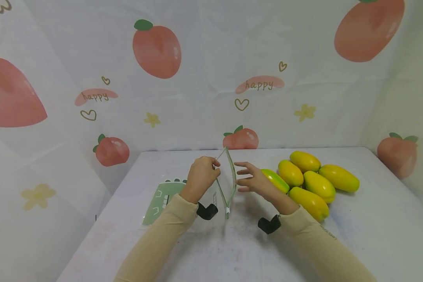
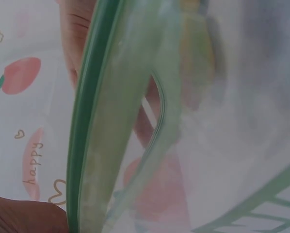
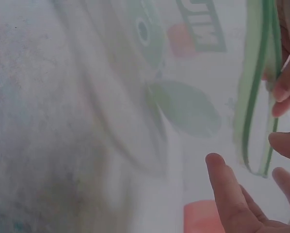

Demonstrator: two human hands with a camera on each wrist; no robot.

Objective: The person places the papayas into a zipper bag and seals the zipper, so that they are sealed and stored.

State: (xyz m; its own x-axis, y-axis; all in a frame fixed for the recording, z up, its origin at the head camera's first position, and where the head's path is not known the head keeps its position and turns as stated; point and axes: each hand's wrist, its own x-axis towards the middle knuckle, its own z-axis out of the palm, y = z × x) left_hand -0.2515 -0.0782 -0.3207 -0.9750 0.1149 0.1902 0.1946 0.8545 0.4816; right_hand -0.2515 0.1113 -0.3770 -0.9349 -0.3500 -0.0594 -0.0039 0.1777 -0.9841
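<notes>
A clear zip bag with a green zip strip (image 1: pixel 232 168) is held up above the middle of the table, its mouth spread apart. My left hand (image 1: pixel 201 175) pinches one side of the mouth between thumb and fingers. On the other side is my right hand (image 1: pixel 255 181), fingers spread and extended close to the strip; whether they touch it I cannot tell. A white slider (image 1: pixel 227 210) sits near the strip's lower end. In the left wrist view the green strip (image 2: pixel 89 111) runs top to bottom; the right wrist view shows green printing on the film.
Several yellow-green, mango-like fruits (image 1: pixel 311 203) lie grouped right of my right hand. A flat green piece with a cartoon face (image 1: pixel 155 203) lies left, partly behind my left arm. A fruit-printed white backdrop (image 1: pixel 197 109) stands behind the table (image 1: pixel 239 250).
</notes>
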